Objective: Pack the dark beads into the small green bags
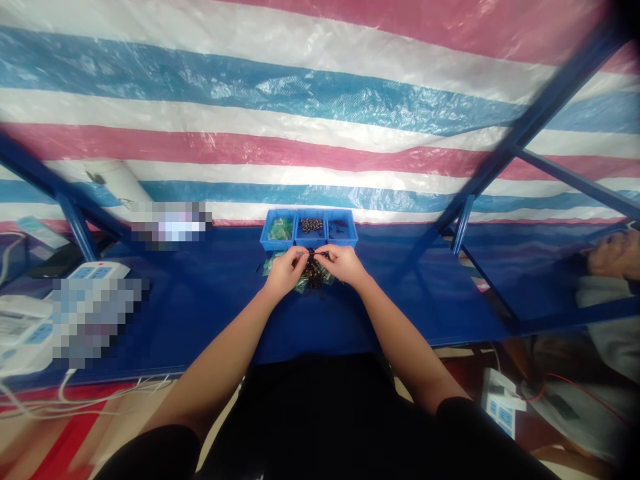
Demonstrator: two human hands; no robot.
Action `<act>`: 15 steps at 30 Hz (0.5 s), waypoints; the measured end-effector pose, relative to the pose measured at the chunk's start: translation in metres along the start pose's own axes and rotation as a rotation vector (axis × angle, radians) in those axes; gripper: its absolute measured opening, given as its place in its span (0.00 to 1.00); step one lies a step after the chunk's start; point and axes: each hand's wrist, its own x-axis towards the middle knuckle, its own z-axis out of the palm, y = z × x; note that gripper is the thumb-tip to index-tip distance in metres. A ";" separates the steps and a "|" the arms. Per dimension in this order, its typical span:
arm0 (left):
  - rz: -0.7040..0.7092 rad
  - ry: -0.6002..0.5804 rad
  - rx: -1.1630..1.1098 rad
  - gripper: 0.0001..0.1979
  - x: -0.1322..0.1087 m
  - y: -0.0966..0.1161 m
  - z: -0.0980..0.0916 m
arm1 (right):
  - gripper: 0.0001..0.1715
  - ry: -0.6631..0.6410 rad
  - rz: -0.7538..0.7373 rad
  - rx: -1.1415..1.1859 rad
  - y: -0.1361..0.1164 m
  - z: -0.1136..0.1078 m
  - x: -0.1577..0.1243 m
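Observation:
My left hand point(287, 272) and my right hand point(345, 263) meet fingertip to fingertip over the blue tabletop. Both are closed in a pinch around a small dark piece point(311, 253), too tiny to make out. Below the fingers lies a pile of small dark and brass-coloured parts point(315, 275), with little green-tinted plastic bags point(301, 285) around it. Just beyond my hands stand three joined blue bins. The left bin point(278, 245) contains green-tinted bags, the middle bin point(311, 241) brass-and-dark parts, and the right bin point(343, 240) small black pieces.
A white power strip point(107, 270) and cables lie at the left of the blue table point(215, 313). Blue metal frame bars point(500, 170) rise at both sides. Striped plastic sheeting point(320, 100) hangs behind. At far right another person's hand point(613, 255) shows; a second power strip point(500, 407) sits lower right.

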 end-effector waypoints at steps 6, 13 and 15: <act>-0.033 -0.045 -0.025 0.13 -0.001 0.000 0.000 | 0.18 -0.021 0.008 -0.010 0.000 -0.001 -0.001; -0.020 -0.035 -0.042 0.13 -0.001 0.001 0.000 | 0.17 -0.017 0.006 -0.019 -0.007 -0.004 -0.001; 0.004 -0.031 -0.044 0.14 0.000 0.002 -0.001 | 0.17 -0.025 0.012 -0.022 -0.008 -0.005 -0.001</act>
